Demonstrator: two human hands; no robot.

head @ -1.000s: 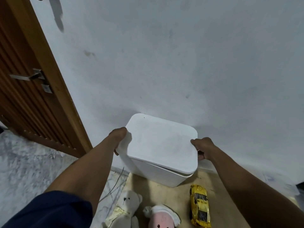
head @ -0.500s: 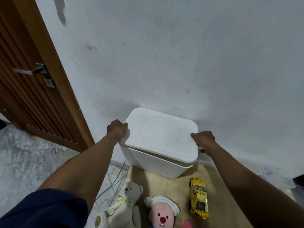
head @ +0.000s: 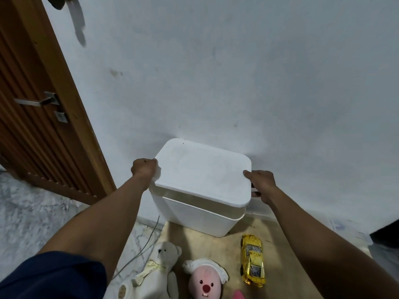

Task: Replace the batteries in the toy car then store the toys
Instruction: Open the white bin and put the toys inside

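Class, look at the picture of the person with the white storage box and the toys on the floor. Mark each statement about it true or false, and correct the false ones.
1. Both hands grip the lid of the white box. True: the left hand holds its left edge, the right hand its right edge.
2. The yellow toy car is inside the box. False: it lies on the floor in front of the box.
3. A white teddy bear lies left of the pink plush toy. True.
4. The box stands in the middle of the room. False: it stands against the wall.
5. The wooden door is to the right of the box. False: it is to the left.
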